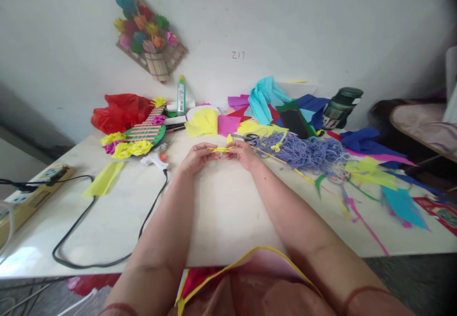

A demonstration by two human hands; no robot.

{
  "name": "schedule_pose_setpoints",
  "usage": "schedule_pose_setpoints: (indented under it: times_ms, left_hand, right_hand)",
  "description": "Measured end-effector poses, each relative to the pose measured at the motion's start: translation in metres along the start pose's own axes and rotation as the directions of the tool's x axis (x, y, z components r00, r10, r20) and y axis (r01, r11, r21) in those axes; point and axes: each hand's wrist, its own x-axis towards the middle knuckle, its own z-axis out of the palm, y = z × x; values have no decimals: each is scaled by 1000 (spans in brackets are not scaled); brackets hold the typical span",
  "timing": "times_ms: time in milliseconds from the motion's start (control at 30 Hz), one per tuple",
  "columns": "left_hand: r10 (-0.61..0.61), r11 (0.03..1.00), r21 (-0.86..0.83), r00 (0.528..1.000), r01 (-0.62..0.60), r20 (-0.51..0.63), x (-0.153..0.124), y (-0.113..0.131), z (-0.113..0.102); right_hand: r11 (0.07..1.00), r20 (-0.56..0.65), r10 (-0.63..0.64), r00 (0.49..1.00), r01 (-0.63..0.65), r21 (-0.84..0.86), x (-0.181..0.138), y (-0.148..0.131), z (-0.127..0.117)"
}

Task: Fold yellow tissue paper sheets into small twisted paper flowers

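Between my two hands, a small strip of yellow crepe paper (222,150) is stretched level above the white table. My left hand (199,158) pinches its left end between thumb and fingers. The right end is pinched by my right hand (243,154). A yellow tip of paper stands up just behind the fingers. Just beyond my right hand lie scissors (251,137) and a tangled heap of purple yarn (307,152). A white glue gun (154,162) rests to the left of my left hand, its black cord trailing forward.
Crepe paper sheets (203,122) in several colours lie along the back. A green-and-pink decorated craft piece (146,134) and a yellow paper strip (104,179) are at left. The power strip (35,194) sits at the left edge. A glue bottle (181,96) and dark jar (342,108) stand behind.
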Motion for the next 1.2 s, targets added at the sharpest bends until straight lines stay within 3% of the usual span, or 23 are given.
schedule_pose_setpoints:
  times_ms: [233,767,1033,1200]
  left_hand:
    - [17,999,-30,1000,-17,-18,1,1,0]
    - [-26,995,96,991,39,-133,3,0,-1]
    - [12,995,100,985,5,-172,5,-2,-2]
    - [80,997,25,966,-77,-247,9,-4,3]
  right_hand:
    - [998,53,-45,998,43,47,-2,-3,3]
    - [997,-75,-8,997,2,-82,0,1,5]
    - [993,-102,-25,994,13,-119,2,3,6]
    - [993,-128,-49,991,35,-111,3,3,9]
